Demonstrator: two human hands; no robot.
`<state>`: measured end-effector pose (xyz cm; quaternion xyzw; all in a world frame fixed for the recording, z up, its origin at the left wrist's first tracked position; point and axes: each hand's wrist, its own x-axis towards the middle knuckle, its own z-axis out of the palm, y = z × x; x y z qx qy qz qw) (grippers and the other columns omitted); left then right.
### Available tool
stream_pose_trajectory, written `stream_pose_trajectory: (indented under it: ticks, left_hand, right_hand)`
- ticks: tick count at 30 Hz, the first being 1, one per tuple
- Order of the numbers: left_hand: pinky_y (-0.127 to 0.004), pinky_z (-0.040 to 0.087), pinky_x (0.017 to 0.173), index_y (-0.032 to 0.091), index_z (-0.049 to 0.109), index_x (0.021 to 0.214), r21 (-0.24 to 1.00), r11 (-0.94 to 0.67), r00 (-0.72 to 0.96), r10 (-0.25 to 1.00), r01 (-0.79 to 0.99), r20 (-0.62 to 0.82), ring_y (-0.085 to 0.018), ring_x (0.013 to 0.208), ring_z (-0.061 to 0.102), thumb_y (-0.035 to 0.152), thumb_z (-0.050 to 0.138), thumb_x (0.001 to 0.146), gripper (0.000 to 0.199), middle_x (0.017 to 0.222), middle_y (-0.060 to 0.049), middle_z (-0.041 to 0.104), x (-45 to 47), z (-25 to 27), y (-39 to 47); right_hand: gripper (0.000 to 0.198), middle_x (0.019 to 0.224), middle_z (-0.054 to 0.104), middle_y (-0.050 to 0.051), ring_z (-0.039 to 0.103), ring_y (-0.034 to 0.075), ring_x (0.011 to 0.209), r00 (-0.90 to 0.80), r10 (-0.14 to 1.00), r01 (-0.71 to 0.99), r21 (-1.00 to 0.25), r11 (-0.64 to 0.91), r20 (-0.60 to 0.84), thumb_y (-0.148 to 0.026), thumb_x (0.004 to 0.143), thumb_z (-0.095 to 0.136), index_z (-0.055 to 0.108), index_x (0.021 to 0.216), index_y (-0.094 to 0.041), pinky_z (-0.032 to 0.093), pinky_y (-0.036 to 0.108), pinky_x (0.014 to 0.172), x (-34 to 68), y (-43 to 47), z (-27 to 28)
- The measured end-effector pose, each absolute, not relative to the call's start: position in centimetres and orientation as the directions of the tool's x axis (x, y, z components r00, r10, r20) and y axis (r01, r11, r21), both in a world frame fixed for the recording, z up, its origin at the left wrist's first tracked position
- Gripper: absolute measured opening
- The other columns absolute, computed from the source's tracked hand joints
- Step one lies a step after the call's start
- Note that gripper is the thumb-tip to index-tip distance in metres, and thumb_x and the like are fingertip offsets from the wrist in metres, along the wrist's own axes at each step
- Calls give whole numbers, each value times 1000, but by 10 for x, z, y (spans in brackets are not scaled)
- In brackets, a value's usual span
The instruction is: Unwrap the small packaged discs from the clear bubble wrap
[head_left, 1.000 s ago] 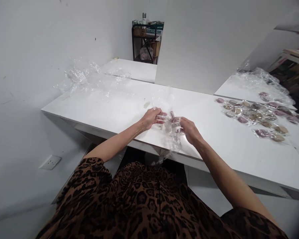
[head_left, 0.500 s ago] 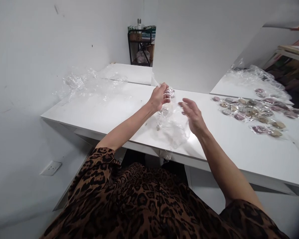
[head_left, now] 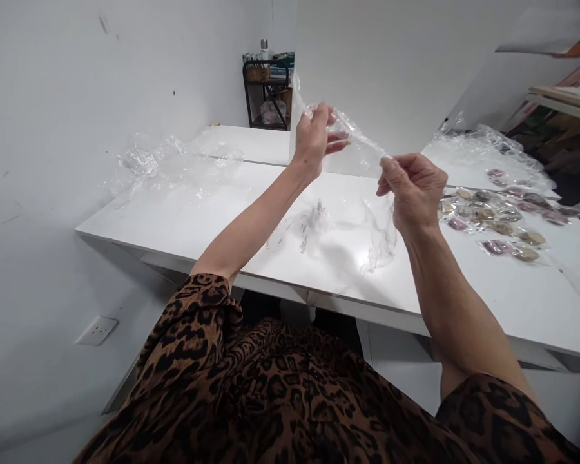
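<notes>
A thin clear plastic bag (head_left: 356, 132) is stretched between my two hands above the white table (head_left: 406, 283). My left hand (head_left: 315, 136) grips its upper left part, thumb and fingers closed on the film. At the other end my right hand (head_left: 414, 188) pinches the plastic between thumb and forefinger. Loose, blurred film (head_left: 379, 241) hangs below over the tabletop, and I cannot tell whether it is the same piece. Small pinkish and tan discs in clear wrappers (head_left: 497, 219) lie to the right of my right hand.
Crumpled clear plastic (head_left: 147, 161) lies at the table's left end. More film (head_left: 502, 154) sits at the back right. A white panel (head_left: 391, 71) rises behind the table, and a dark shelf rack (head_left: 265, 84) stands beyond it. A wall socket (head_left: 96, 330) is at lower left.
Both hands have risen. My right hand has moved right and closed on the plastic, which is now pulled taut between the hands.
</notes>
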<state>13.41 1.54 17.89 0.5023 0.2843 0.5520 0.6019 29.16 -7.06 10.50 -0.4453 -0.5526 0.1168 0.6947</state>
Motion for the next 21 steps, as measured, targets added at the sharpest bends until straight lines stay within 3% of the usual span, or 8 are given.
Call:
stream_pose_trajectory:
  ticks: [5,8,12,15,18,21]
  left_hand:
    - [-27,60,80,20,52,117,878,-286,311,855,-383,414,-14,95,71,39,32,111,29,128,-5,61,138,217,13]
    - [-27,60,76,18,50,121,880,-347,427,776,-326,464,-12,89,71,38,36,111,27,137,-8,59,130,223,10]
    - [-29,58,74,14,48,135,855,-518,669,625,-30,402,-13,88,70,49,49,105,47,145,-17,53,110,195,-2]
    - [-28,58,71,20,54,136,793,-600,748,575,110,332,-21,98,70,57,72,90,62,135,-13,60,96,158,-13]
    - [-29,58,71,20,62,120,771,-613,736,600,170,315,-19,92,68,46,72,91,40,113,-8,68,81,130,-8]
    - [-32,58,81,18,65,98,762,-604,572,719,233,394,-17,93,66,33,64,97,15,102,-7,68,56,127,23]
  right_hand:
    - [25,69,61,0,52,14,58,389,582,350,-699,624,714,-50,92,72,61,86,-29,51,33,56,290,-74,121]
    - [27,66,63,-3,48,9,48,431,525,268,-660,702,733,-44,88,74,57,86,-24,43,27,45,290,-69,128]
    - [29,74,67,-3,60,9,55,446,501,130,-607,784,742,-39,84,77,55,91,-21,44,22,45,277,-65,133]
    - [30,78,69,-2,68,12,65,378,562,24,-615,789,736,-39,85,79,57,93,-20,55,27,57,257,-67,129]
    - [30,88,73,0,72,15,77,306,633,34,-672,739,712,-37,82,82,63,97,-21,60,35,74,242,-70,117]
    - [35,108,74,3,71,16,96,317,682,105,-740,665,659,-33,79,84,68,108,-23,59,37,85,244,-67,99]
